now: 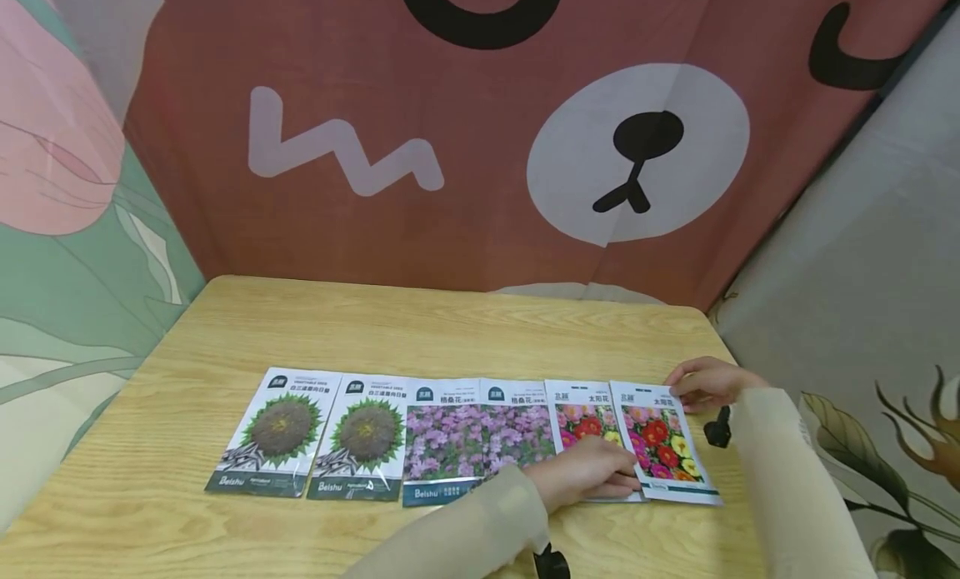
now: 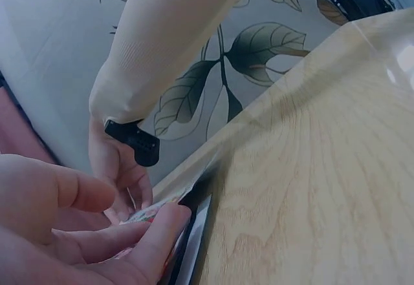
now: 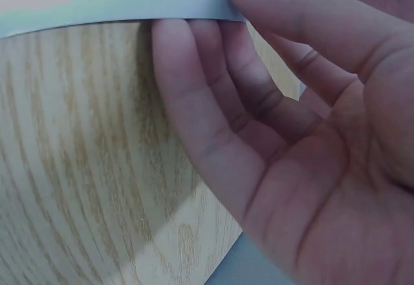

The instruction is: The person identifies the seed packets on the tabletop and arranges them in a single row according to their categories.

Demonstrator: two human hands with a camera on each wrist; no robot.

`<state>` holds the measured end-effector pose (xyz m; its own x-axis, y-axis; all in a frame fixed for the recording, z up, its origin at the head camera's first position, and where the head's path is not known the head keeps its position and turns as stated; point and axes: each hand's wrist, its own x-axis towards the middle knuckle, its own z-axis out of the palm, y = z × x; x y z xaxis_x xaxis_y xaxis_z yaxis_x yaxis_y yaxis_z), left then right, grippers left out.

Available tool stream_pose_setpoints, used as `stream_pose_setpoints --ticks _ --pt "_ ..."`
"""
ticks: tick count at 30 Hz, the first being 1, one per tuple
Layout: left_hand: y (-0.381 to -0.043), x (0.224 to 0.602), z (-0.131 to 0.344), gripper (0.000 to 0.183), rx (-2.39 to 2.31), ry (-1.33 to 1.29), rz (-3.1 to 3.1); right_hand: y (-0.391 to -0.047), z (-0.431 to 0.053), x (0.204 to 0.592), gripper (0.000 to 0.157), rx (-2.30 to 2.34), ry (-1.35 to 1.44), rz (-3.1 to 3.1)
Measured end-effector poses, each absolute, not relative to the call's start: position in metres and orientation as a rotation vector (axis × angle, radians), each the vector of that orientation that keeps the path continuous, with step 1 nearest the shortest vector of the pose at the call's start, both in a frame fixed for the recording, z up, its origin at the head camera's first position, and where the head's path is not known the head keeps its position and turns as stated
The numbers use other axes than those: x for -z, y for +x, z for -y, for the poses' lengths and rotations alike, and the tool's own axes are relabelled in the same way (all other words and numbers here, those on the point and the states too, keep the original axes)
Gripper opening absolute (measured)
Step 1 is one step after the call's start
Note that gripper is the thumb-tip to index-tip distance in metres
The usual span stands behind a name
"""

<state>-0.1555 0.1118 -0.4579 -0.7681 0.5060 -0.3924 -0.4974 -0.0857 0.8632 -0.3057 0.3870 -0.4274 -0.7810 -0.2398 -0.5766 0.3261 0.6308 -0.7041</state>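
Observation:
Several seed packets lie in a row on the wooden table. At the right end is a packet with red, pink and yellow flowers (image 1: 663, 446). My right hand (image 1: 708, 381) pinches its upper right corner; in the right wrist view the thumb (image 3: 291, 7) is on top and the fingers curl beneath the white edge (image 3: 129, 0). My left hand (image 1: 588, 472) grips the same packet low on its left edge, thumb and finger together in the left wrist view. It partly covers a matching flower packet (image 1: 581, 421), which the end packet slightly overlaps.
To the left lie two purple-flower packets (image 1: 442, 441) (image 1: 517, 429), then two sunflower packets (image 1: 367, 433) (image 1: 281, 429). A red bear-print cloth (image 1: 480, 229) hangs behind the table (image 1: 450, 321). Patterned cloths stand along both sides.

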Motion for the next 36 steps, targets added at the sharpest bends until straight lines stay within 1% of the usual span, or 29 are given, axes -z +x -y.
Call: stream_pose_setpoints --ticks 14,17,23,36 --pt "-0.157 0.458 -0.107 0.03 -1.857 0.056 -1.6 -0.303 -0.383 0.431 0.01 1.103 0.045 -2.251" --pt "-0.156 0.457 -0.107 0.027 -1.838 0.066 -1.641 -0.301 -0.382 0.431 0.011 1.094 0.033 -2.262" --pt "-0.154 0.456 -0.106 0.02 -1.811 0.061 -1.648 -0.301 -0.38 0.434 0.009 1.078 0.059 -2.295" --pt "-0.16 0.462 -0.101 0.023 -1.819 0.106 -1.592 -0.3 -0.375 0.433 0.008 0.991 0.062 -2.361"
